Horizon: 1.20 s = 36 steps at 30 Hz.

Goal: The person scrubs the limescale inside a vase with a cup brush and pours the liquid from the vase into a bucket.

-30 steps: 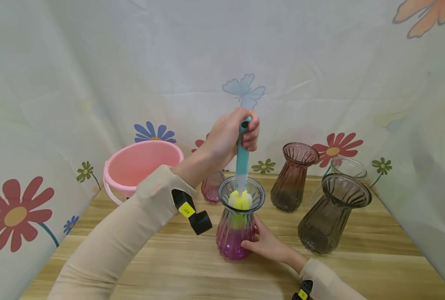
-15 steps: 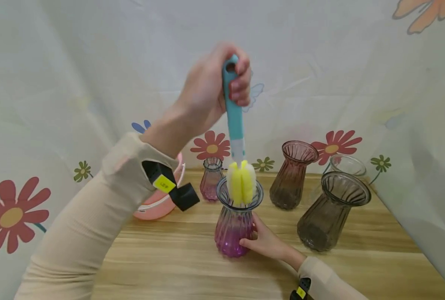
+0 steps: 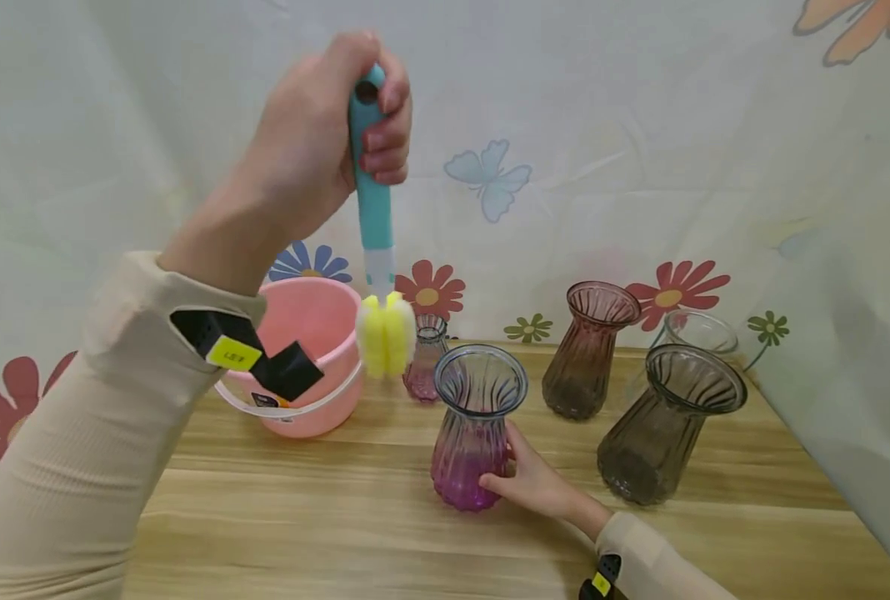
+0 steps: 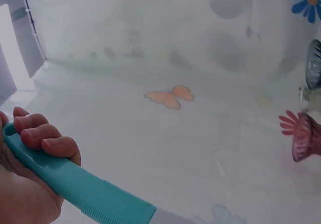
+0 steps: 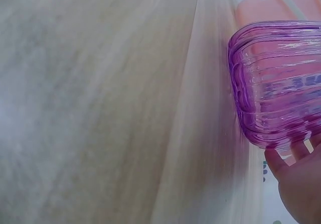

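Note:
My left hand (image 3: 313, 133) grips the teal handle of a bottle brush (image 3: 375, 208) high up, its fingers wrapped round it. The brush's yellow and white sponge head (image 3: 387, 337) hangs down in the air, left of the vase and overlapping the pink bucket's edge in the head view. A fluted glass vase (image 3: 469, 471), grey-blue at the top and purple below, stands upright on the table. Against its lower right side, my right hand (image 3: 535, 485) holds it between thumb and fingers. In the right wrist view the purple base (image 5: 281, 83) shows above the fingertips (image 5: 273, 156).
A pink bucket (image 3: 325, 412) with a white handle stands at the left. Behind the held vase is a small pinkish vase (image 3: 424, 375). To the right are a reddish-brown vase (image 3: 580, 367), a dark grey vase (image 3: 647, 450) and a clear one (image 3: 703, 329) behind it, on the wooden table (image 3: 325, 517).
My left hand has drawn the brush up out of the vase and carried it left, toward the bucket. The right hand and the vase have stayed in place.

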### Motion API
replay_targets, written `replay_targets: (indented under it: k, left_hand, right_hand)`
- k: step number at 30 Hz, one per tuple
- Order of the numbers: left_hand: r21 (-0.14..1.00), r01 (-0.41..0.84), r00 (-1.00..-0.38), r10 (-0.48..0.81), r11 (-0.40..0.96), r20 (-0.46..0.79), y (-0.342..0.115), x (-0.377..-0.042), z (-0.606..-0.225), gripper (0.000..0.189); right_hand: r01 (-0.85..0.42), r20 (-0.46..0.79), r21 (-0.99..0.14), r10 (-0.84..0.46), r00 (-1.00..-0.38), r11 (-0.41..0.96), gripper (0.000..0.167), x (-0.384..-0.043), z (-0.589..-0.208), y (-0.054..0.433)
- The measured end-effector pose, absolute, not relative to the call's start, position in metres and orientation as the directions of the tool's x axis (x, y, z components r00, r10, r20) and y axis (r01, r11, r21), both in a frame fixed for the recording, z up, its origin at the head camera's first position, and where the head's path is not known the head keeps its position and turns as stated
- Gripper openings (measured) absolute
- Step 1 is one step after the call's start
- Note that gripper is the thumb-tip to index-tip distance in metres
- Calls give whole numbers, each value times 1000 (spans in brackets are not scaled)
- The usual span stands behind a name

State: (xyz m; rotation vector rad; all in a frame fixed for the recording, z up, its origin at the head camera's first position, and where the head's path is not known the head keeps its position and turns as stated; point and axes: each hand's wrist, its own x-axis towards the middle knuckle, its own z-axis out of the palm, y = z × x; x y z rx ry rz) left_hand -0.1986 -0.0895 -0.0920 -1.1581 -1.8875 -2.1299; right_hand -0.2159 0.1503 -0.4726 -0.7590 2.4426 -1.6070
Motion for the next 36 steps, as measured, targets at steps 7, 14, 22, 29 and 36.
replay_targets:
  k: [7, 14, 22, 29, 36]
  left_hand:
    - [909, 344, -878, 423, 236, 223, -89, -233, -168, 34]
    - [697, 375, -898, 426, 611, 110, -82, -263, -269, 43]
    - [443, 421, -893, 446, 791, 51, -70, -273, -355, 33]
    - [269, 380, -924, 375, 885, 72, -65, -287, -410, 39]
    - [303, 291, -957, 273, 907, 101, -63, -296, -451, 38]
  right_hand:
    - [-357, 182, -885, -486, -855, 297, 83, -215, -473, 150]
    - [-368, 189, -883, -498, -846, 290, 83, -215, -471, 151]
    - [-358, 178, -886, -496, -850, 295, 83, -214, -471, 151]
    - [-343, 167, -889, -480, -861, 304, 85, -214, -468, 151]
    - [-329, 164, -895, -462, -872, 302, 81, -213, -471, 148]
